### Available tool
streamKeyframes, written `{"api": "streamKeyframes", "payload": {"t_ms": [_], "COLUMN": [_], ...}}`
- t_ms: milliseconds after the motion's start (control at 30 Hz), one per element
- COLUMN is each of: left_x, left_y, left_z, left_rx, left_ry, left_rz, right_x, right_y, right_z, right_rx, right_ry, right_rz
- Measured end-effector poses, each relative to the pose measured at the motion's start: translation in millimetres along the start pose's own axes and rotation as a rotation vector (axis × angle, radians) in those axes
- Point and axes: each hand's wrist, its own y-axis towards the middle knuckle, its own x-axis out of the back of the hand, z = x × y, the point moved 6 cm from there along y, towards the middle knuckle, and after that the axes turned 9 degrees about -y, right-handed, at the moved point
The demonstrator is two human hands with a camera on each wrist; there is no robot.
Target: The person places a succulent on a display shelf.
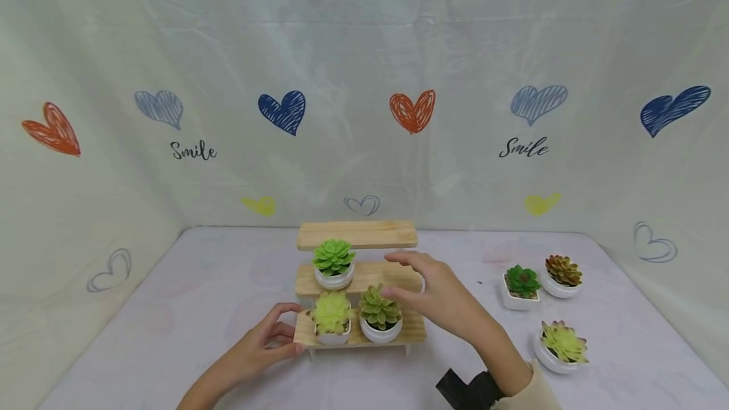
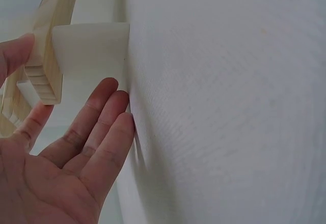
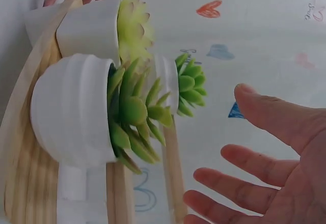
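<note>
Pale wood makes the tiered stand [image 1: 357, 235]; in the head view, the right hand [image 1: 435, 299], holding nothing, is near the potted plant [image 1: 380, 310] right on its lowest board [image 1: 414, 330]. Left wrist view: the left hand [image 2: 61, 168] pinches that board's end; a light, steady hold should prevent sliding. Right wrist view: spread fingers [image 3: 234, 188] clear the leaves [image 3: 133, 111], best left unbrushed.
</note>
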Motion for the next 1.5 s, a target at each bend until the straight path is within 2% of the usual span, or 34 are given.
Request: {"api": "streamKeyframes", "payload": {"t_ms": [133,533,767,1133,1367,1500], "left_x": [0.0,-0.6,-0.5,-0.4,-0.9,-0.6], "left_y": [0.2,0.4,1.3,2.2,2.1,2.1], "left_z": [0.2,-3.5,-0.9,2.4,0.1,0.2], "left_rx": [0.005,-0.032,-0.007,0.018,-0.015,-0.012], "left_ry": [-0.005,0.005,0.0,0.007,0.01,0.011], "left_rz": [0.003,0.016,0.017,0.012,0.015,0.012], "right_x": [14.3,59.6,76.3,82.6,92.1,93.8], "right_y": [-14.4,-55.0,-76.9,-97.9,-115.7,-122.5], "right_z": [-13.1,-57.3,-95.7,-145.4,-177.9,-192.2], "right_rx": [0.023,-0.081,-0.185,-0.319,-0.389,-0.414], "right_ry": [-0.029,-0.144,-0.166,-0.171,-0.182,-0.196], "right_rz": [-0.033,-0.148,-0.145,-0.083,-0.048,-0.026]}}
